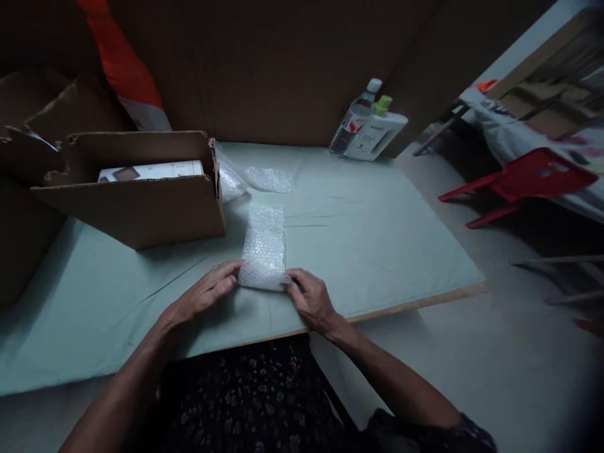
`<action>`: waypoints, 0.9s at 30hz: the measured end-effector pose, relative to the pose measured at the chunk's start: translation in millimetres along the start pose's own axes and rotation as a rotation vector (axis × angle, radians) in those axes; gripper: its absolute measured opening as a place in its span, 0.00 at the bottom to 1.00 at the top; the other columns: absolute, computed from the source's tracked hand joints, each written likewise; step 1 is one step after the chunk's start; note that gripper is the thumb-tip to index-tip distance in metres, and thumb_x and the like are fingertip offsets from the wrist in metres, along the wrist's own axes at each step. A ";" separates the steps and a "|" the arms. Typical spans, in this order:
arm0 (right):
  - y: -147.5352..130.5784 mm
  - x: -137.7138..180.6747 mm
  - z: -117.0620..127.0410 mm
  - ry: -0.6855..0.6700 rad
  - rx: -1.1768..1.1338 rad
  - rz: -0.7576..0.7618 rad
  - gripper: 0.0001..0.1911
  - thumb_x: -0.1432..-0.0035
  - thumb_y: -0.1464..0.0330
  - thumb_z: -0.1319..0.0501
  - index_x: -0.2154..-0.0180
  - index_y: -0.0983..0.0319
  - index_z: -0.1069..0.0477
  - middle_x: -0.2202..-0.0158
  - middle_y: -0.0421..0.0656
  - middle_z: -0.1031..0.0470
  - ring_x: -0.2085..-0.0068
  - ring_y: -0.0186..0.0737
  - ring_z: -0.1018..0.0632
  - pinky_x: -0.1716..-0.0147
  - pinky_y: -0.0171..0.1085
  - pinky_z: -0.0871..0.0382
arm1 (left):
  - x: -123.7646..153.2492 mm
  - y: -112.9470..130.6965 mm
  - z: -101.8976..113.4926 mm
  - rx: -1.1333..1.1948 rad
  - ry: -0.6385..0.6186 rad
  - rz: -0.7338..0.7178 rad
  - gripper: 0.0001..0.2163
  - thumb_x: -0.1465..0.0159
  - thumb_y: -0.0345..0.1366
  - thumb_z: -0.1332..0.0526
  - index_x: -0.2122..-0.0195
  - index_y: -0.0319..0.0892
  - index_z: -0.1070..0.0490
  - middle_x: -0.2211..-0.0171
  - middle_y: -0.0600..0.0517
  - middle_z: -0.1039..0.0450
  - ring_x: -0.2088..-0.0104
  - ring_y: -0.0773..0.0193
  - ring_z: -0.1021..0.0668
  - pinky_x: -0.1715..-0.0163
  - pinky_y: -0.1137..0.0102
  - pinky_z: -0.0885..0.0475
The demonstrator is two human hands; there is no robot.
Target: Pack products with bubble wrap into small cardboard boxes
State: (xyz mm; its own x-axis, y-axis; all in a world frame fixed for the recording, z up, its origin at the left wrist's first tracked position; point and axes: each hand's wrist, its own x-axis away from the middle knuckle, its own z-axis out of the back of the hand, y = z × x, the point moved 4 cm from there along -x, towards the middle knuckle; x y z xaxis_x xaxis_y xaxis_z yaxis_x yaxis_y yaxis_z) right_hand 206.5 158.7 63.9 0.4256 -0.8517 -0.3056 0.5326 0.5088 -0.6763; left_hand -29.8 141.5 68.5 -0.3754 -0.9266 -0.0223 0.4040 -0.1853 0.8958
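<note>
A strip of bubble wrap (265,242) lies lengthwise on the table in front of me, its near end thicker and folded over. Whether anything is inside the fold I cannot make out. My left hand (214,286) grips the left edge of this near end, fingers held together. At the right near corner, my right hand (309,299) pinches the wrap between thumb and fingers. Just beyond is another piece of bubble wrap (268,179), running out from beside the cardboard box (174,214).
The open box on the left holds a white printed carton (160,170). A clear bottle (353,123) and a white jug with a green cap (375,135) stand at the back by a cardboard wall. Off to the right is a red chair (542,173). The table's front edge is close to me.
</note>
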 end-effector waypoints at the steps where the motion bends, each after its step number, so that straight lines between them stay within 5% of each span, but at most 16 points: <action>1: 3.1 -6.9 1.0 0.005 0.036 -0.033 0.10 0.31 0.68 0.46 0.60 0.60 0.27 0.63 0.44 0.20 0.62 0.40 0.21 0.59 0.38 0.30 | -3.1 -0.7 -2.9 -0.021 0.027 0.006 0.21 0.32 0.45 0.44 0.40 0.47 0.31 0.44 0.44 0.24 0.44 0.52 0.22 0.47 0.57 0.25; 5: 17.2 -30.7 -0.4 -0.058 0.191 -0.091 0.09 0.32 0.69 0.44 0.63 0.60 0.26 0.65 0.43 0.20 0.64 0.41 0.22 0.59 0.39 0.33 | -16.2 -6.0 -18.5 -0.121 0.301 0.165 0.23 0.37 0.40 0.40 0.42 0.40 0.32 0.62 0.46 0.20 0.65 0.58 0.20 0.63 0.63 0.23; 9: 22.5 -29.6 6.8 -0.006 0.255 -0.103 0.13 0.32 0.66 0.43 0.49 0.63 0.28 0.70 0.42 0.22 0.67 0.41 0.24 0.61 0.40 0.35 | -20.5 -6.1 -33.5 -0.218 0.481 0.232 0.23 0.38 0.35 0.43 0.41 0.39 0.35 0.72 0.53 0.28 0.74 0.63 0.27 0.67 0.62 0.27; 12: 6.3 -18.1 11.6 0.007 0.278 0.096 0.18 0.31 0.66 0.44 0.43 0.64 0.32 0.65 0.45 0.22 0.63 0.44 0.24 0.59 0.43 0.35 | -21.1 -5.6 -37.2 -0.264 0.544 0.224 0.25 0.39 0.33 0.42 0.39 0.41 0.36 0.72 0.53 0.28 0.72 0.62 0.26 0.65 0.61 0.26; 17: -13.6 -16.5 -9.0 -0.263 0.463 0.353 0.19 0.35 0.69 0.41 0.43 0.65 0.32 0.42 0.55 0.28 0.45 0.53 0.30 0.49 0.49 0.37 | -19.0 -3.3 -38.8 -0.353 0.586 0.155 0.25 0.38 0.32 0.42 0.38 0.39 0.38 0.69 0.50 0.26 0.66 0.57 0.23 0.60 0.58 0.25; 20: -9.5 -28.5 -17.8 -0.311 0.512 0.354 0.16 0.33 0.73 0.44 0.45 0.65 0.32 0.44 0.55 0.28 0.46 0.52 0.29 0.50 0.49 0.38 | -10.0 3.3 -39.1 -0.421 0.613 0.065 0.24 0.36 0.36 0.41 0.39 0.39 0.37 0.53 0.40 0.25 0.52 0.49 0.24 0.50 0.51 0.27; 23: -6.1 -36.8 -18.4 -0.338 0.480 0.391 0.13 0.33 0.74 0.46 0.49 0.65 0.29 0.49 0.54 0.24 0.50 0.50 0.27 0.50 0.49 0.39 | -3.2 11.7 -43.8 -0.524 0.502 -0.106 0.24 0.37 0.32 0.40 0.39 0.43 0.35 0.39 0.39 0.32 0.37 0.45 0.33 0.39 0.47 0.37; 27: -5.6 -38.1 -10.2 -0.349 0.347 0.343 0.11 0.32 0.73 0.45 0.52 0.64 0.27 0.57 0.49 0.20 0.56 0.46 0.25 0.52 0.47 0.39 | -1.0 14.0 -46.4 -0.556 0.368 -0.173 0.20 0.37 0.24 0.45 0.45 0.44 0.29 0.49 0.43 0.22 0.43 0.49 0.26 0.42 0.48 0.35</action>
State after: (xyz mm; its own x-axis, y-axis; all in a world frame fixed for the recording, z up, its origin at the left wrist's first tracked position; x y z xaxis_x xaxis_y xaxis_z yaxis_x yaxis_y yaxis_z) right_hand 179.9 187.1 72.5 0.7995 -0.5699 -0.1898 0.5050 0.8088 -0.3013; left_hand 14.9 124.7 60.4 -0.2052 -0.9013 -0.3816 0.7690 -0.3897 0.5068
